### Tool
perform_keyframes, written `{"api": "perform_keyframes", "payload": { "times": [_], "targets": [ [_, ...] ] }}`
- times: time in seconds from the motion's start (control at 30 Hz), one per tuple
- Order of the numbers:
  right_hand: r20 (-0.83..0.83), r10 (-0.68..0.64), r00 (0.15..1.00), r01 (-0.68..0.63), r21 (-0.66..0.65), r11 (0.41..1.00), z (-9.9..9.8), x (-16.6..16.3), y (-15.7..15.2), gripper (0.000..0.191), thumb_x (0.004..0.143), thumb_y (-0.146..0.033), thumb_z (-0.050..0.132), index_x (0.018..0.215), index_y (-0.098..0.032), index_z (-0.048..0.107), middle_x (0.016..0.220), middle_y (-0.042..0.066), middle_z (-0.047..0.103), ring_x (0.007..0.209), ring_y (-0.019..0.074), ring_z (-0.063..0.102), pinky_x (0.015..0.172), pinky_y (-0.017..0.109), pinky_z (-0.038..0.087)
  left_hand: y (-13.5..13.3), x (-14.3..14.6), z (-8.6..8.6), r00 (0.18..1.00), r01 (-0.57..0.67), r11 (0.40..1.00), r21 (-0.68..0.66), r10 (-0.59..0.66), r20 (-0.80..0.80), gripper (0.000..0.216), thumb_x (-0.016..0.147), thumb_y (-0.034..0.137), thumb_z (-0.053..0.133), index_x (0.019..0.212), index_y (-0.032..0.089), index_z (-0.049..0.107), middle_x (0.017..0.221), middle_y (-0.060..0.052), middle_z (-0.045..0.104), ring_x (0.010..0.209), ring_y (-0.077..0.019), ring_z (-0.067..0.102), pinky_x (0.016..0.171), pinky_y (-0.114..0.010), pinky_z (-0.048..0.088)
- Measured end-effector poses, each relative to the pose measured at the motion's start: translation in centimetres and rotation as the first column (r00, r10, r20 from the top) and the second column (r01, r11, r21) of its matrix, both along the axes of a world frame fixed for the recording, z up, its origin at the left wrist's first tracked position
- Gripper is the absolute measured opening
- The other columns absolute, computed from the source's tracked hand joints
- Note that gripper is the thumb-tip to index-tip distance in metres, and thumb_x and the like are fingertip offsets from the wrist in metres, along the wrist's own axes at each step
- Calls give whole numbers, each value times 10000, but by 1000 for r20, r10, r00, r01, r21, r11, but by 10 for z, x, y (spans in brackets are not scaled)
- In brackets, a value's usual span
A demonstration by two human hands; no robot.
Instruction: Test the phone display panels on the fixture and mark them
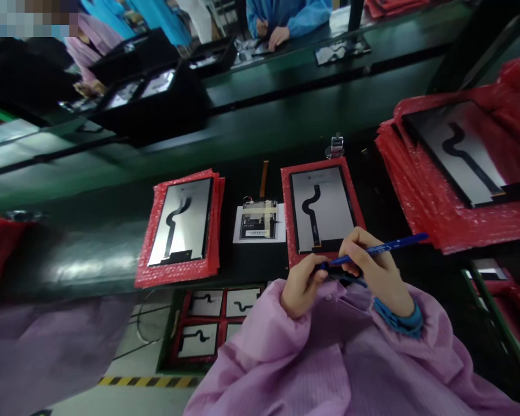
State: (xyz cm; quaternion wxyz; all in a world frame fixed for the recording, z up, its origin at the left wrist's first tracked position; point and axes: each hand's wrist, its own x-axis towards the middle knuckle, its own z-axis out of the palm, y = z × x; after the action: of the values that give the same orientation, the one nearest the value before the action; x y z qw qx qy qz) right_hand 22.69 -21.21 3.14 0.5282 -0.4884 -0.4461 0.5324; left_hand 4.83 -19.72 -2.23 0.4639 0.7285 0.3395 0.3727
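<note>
My right hand point(375, 263) is closed around a blue pen point(394, 244), whose far end points to the right. In my left hand point(302, 284) a small dark blue piece, which looks like the pen's cap point(323, 266), is pinched at the pen's tip. I cannot tell whether cap and pen touch. Just beyond both hands lies a display panel point(331, 208) with a black flex cable, resting on red bubble wrap point(287, 196). To its left, a small circuit assembly point(257, 222) with yellowish tape sits on white paper point(281, 231).
Another panel point(195, 211) lies on red bubble wrap at the left. A large stack of red bubble-wrap bags point(398, 190) bears a panel point(463, 156) at the right. Below the bench edge, a crate point(167, 341) holds several panels. Across the bench, a co-worker's hands point(278, 37) are visible.
</note>
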Motion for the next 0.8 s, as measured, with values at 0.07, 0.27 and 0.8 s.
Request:
{"api": "perform_keyframes", "payload": {
  "times": [0.07,0.27,0.8],
  "targets": [
    [81,61,995,-64,25,998,0,-3,1,347,1007,-442,540,764,-196,519,641,-41,484,535,69,425,495,207,350,-1,0,1,1000,11,1000,-16,-11,-13,483,1053,584,431,1071,159,659,897,-89,737,771,-174,689,705,-268,537],
    [294,83,952,-118,104,988,-14,-20,1,299,1069,-431,382,1000,-211,572,877,18,582,807,128,575,738,258,493,2,2,12,999,39,985,-168,-41,-5,622,1017,695,394,1034,141,677,881,-98,714,792,-195,662,723,-295,522],
    [550,319,772,-490,197,849,22,-16,82,361,1047,-448,406,914,-210,642,870,43,671,803,166,631,747,303,534,56,-23,28,972,106,911,-398,-10,235,649,884,834,511,845,191,589,700,-26,582,580,-133,541,520,-268,430]
  ]
}}
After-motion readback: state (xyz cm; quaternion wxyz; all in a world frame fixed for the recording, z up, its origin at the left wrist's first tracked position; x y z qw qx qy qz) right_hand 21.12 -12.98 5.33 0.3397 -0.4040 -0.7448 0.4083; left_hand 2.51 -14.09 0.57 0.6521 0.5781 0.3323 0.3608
